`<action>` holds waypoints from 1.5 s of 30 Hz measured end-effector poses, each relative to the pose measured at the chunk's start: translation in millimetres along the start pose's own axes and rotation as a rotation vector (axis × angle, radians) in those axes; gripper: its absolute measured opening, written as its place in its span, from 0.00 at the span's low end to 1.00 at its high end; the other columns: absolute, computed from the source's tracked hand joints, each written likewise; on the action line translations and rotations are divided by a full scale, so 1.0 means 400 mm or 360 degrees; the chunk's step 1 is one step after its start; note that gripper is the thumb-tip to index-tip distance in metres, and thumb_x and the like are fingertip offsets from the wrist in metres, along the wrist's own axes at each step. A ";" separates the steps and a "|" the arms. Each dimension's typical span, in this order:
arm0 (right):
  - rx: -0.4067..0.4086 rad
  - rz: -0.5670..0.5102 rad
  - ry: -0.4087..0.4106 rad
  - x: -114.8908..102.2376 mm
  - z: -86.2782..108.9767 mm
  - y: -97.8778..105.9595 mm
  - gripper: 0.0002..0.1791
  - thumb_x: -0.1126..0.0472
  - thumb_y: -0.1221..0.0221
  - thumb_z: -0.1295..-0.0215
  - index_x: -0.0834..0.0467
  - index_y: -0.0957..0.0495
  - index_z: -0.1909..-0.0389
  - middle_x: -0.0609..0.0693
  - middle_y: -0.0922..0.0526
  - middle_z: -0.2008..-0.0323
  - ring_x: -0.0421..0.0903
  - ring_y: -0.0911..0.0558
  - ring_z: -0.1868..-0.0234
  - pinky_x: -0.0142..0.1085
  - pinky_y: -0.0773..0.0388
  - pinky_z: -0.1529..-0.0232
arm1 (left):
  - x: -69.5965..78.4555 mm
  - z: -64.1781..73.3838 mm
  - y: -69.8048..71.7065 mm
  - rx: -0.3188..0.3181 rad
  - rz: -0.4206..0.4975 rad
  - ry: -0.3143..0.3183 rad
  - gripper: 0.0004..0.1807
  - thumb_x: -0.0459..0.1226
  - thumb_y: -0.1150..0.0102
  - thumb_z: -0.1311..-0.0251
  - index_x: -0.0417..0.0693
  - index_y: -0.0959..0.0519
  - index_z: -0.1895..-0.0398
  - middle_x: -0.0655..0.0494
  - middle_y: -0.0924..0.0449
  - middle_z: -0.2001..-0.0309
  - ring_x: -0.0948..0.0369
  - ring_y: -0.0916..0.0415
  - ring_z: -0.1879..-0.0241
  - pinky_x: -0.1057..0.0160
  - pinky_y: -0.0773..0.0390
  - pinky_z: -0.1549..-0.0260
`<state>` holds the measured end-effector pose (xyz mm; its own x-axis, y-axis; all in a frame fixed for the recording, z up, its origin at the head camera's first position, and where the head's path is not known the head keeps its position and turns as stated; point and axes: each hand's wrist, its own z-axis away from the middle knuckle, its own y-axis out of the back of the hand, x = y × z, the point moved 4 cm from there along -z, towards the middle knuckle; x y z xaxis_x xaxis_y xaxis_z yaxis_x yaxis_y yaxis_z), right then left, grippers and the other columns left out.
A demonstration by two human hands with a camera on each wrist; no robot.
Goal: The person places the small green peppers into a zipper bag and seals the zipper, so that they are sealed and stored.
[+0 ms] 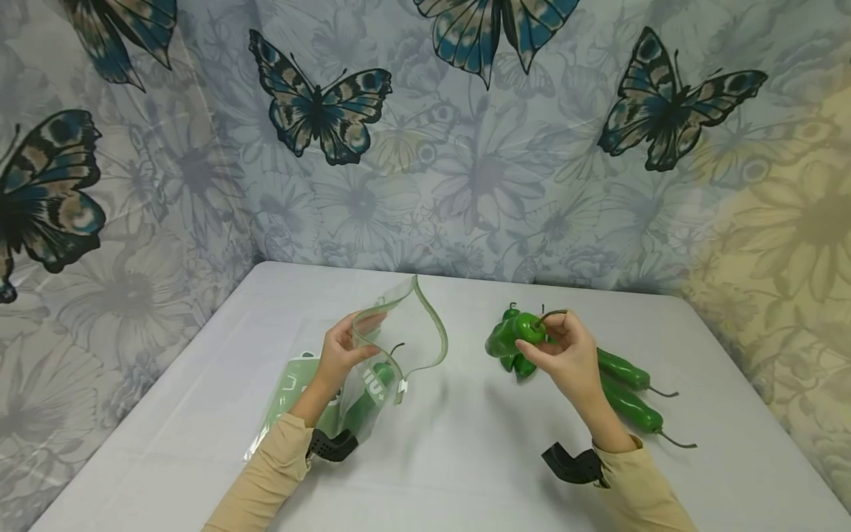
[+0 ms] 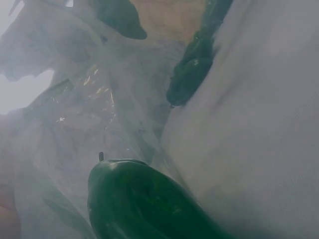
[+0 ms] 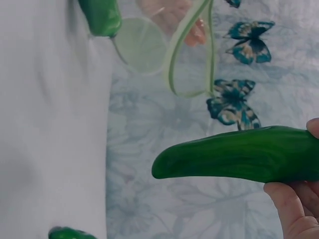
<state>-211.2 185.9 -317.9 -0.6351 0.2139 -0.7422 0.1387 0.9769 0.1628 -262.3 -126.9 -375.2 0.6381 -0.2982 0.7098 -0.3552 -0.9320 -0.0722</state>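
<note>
"What does the head view tell you?"

"The left hand point(image 1: 346, 349) pinches a clear zip bag point(image 1: 444, 334) near its rim, mouth gaping. There's a bagged pepper point(image 1: 364, 405) inside it. To the bag's right, apart from it, the right hand point(image 1: 565, 358) pinches a held pepper point(image 1: 508, 338) near the stem, tip towards the bag. Loose peppers point(image 1: 634, 406) lie farther right of it; a flat green packet point(image 1: 292, 384) lies to its left."

"And the left wrist view?"

"Mostly hazy plastic and a big pepper. Only a sliver of hand shows, so I can't tell its grip from there."

"The right wrist view?"

"Thumb and fingers on the held pepper, well short of the bag's green rim."

"So, which step?"

"Bagging peppers, I'd judge. The next move calls for keeping that mouth wide and bringing the pepper over, tip first."
</note>
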 end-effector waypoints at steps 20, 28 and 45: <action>-0.0050 -0.0206 -0.0054 0.000 -0.015 -0.039 0.18 0.87 0.42 0.60 0.77 0.33 0.64 0.44 0.22 0.67 0.37 0.22 0.66 0.28 0.25 0.65 | 0.004 0.001 -0.007 -0.0024 -0.0003 -0.0005 0.32 0.39 0.35 0.52 0.27 0.33 0.47 0.51 0.26 0.50 0.58 0.32 0.47 0.61 0.40 0.45; -0.0015 -0.0217 -0.0110 0.010 -0.007 -0.057 0.22 0.83 0.40 0.57 0.76 0.29 0.55 0.44 0.20 0.60 0.40 0.21 0.59 0.31 0.26 0.61 | 0.002 0.000 -0.006 -0.0030 -0.0006 -0.0006 0.33 0.39 0.35 0.52 0.25 0.34 0.47 0.50 0.26 0.50 0.57 0.32 0.47 0.61 0.40 0.45; 0.0118 -0.0306 0.0057 -0.005 -0.029 -0.093 0.20 0.85 0.41 0.57 0.79 0.31 0.59 0.49 0.23 0.60 0.42 0.22 0.60 0.31 0.25 0.63 | 0.005 -0.001 -0.002 -0.0007 0.0018 -0.0008 0.32 0.38 0.34 0.53 0.29 0.32 0.47 0.53 0.25 0.50 0.58 0.31 0.48 0.62 0.40 0.45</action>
<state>-224.0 149.2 -314.8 -0.6815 0.0246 -0.7314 0.0670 0.9973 -0.0288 -261.1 -126.4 -373.5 0.6376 -0.3099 0.7052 -0.3654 -0.9277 -0.0773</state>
